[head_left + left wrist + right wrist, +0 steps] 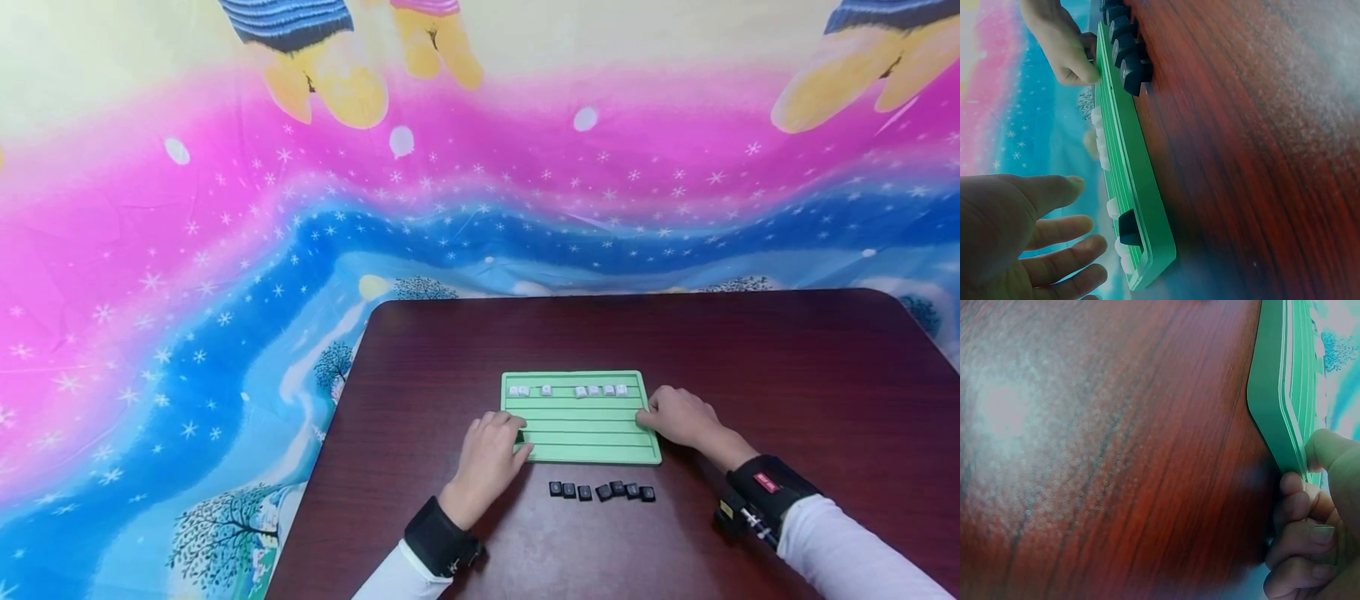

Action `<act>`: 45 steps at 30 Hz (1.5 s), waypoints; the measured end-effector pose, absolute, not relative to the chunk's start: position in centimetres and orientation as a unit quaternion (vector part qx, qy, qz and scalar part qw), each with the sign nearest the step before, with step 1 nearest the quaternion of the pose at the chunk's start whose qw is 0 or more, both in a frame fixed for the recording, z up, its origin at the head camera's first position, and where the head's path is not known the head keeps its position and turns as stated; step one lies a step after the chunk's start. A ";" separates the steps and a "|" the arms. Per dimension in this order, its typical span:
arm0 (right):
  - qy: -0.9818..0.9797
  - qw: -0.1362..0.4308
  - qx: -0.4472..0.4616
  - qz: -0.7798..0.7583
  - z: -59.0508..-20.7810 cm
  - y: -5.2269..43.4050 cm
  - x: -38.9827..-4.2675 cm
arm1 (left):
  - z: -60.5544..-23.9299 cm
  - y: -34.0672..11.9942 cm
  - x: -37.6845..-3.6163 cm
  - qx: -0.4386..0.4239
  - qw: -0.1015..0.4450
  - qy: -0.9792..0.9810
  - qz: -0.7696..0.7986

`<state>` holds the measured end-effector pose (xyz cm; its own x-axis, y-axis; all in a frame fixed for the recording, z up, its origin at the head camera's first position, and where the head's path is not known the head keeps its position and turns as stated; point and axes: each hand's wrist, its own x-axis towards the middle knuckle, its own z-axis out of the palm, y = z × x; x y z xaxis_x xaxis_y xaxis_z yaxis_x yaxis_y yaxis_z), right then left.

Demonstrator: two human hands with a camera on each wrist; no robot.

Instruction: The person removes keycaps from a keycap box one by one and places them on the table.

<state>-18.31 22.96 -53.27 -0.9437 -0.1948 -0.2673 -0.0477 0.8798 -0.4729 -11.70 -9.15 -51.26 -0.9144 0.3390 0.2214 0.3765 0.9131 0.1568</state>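
Note:
A light green grooved tray [577, 433] lies on the table. Several white keycaps [594, 390] sit along its far groove, with gaps between some of them. My right hand [681, 417] pinches the tray's right edge, thumb on top and fingers curled against the side in the right wrist view. Over the tray's left end is my left hand [486, 454], its fingers loosely spread. One black keycap [1129, 227] stands on the tray near those fingers, apart from them in the left wrist view; in the head view the hand partly hides it.
On the dark wooden table [420, 358], several black keycaps [585, 493] form an uneven row in front of the tray's near edge. A colourful printed cloth [465, 175] hangs behind the table. Both wrists wear black straps with cameras.

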 end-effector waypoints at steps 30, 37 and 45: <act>0.957 0.155 -0.062 -0.236 -53.3 23.0 -18.3 | -53.1 -9.7 -12.7 -0.179 0.077 -0.978 -0.079; 0.957 0.158 -0.060 -0.236 -53.3 23.0 -18.3 | -53.1 -9.7 -12.8 -0.182 0.076 -0.977 -0.081; 0.957 0.159 -0.061 -0.235 -53.2 22.9 -18.3 | -53.0 -9.7 -12.8 -0.182 0.079 -0.977 -0.082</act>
